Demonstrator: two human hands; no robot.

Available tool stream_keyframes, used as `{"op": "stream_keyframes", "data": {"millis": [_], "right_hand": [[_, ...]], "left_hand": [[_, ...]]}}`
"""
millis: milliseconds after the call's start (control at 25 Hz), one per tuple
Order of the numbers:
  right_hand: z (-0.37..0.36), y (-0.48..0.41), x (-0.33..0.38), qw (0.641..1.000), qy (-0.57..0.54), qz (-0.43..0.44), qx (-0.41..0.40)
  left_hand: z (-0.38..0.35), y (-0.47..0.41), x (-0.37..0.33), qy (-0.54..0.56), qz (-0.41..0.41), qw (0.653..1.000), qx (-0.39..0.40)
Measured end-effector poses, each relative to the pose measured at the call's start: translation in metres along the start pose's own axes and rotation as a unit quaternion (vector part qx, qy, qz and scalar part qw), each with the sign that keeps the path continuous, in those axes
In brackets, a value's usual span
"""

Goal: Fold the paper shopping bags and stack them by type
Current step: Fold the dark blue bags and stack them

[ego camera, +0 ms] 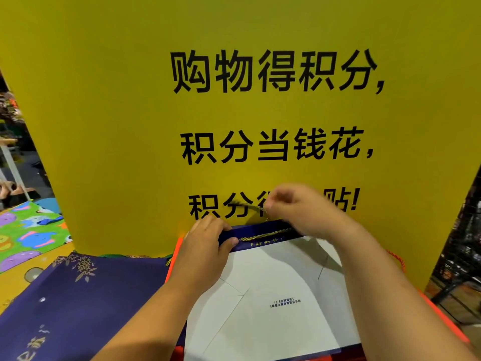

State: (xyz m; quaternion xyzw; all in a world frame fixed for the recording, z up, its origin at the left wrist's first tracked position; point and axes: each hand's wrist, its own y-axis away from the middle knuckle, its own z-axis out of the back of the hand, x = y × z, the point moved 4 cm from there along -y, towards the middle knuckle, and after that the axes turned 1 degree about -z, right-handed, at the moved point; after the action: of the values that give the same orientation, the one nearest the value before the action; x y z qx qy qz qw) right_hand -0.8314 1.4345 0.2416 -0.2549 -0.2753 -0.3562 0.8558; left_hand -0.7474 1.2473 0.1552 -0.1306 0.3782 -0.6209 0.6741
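Note:
A flattened navy paper bag (273, 295) lies in front of me with its white folded bottom panel facing up. My left hand (205, 246) grips its far navy edge, thumb over the top beside the gold rope handle (265, 233). My right hand (304, 207) hovers just above that edge and pinches the blurred end of the gold rope. Another navy bag (86, 298) with gold flower print lies flat to the left.
A large yellow sign board (234, 113) with black characters stands upright right behind the bags. Orange-red bags (442, 321) lie under the navy one, one red cord (398, 259) sticking out right. A colourful cartoon mat (28, 233) lies at the left.

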Motion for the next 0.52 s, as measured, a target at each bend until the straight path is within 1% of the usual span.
{"op": "stream_keyframes", "data": {"millis": [40,80,120,200,320,360,400,440,480,520], "right_hand": [[-0.017,0.001,0.002,0.994,0.085,0.01,0.071],[-0.031,0.0,0.003,0.982,0.157,0.023,0.1],[-0.041,-0.002,0.004,0.973,0.206,0.033,0.101],[-0.051,-0.004,0.006,0.966,0.24,0.032,0.085],[-0.054,-0.003,0.005,0.949,0.289,0.042,0.123],[-0.051,-0.001,0.005,0.956,0.253,0.046,0.143],[-0.047,0.001,0.003,0.974,0.155,0.036,0.164],[-0.04,0.003,0.003,0.984,0.015,0.021,0.179],[-0.03,0.004,0.004,0.976,-0.122,0.02,0.178],[-0.017,0.005,0.006,0.958,-0.237,0.036,0.159]], "left_hand": [[0.0,0.0,0.001,0.0,0.004,1.0,0.001],[-0.001,0.0,0.002,0.001,0.009,1.0,0.002],[-0.001,0.0,0.003,0.002,0.014,1.0,0.002],[-0.001,-0.001,0.004,0.004,0.02,1.0,0.0],[-0.001,-0.001,0.005,0.011,0.033,0.999,-0.002],[0.0,-0.001,0.005,0.011,0.037,0.999,-0.002],[0.0,-0.001,0.006,0.013,0.042,0.999,-0.002],[0.001,-0.001,0.007,0.017,0.048,0.999,-0.001],[0.001,-0.001,0.008,0.023,0.053,0.998,0.0],[0.001,-0.001,0.008,0.026,0.056,0.998,0.002]]}}
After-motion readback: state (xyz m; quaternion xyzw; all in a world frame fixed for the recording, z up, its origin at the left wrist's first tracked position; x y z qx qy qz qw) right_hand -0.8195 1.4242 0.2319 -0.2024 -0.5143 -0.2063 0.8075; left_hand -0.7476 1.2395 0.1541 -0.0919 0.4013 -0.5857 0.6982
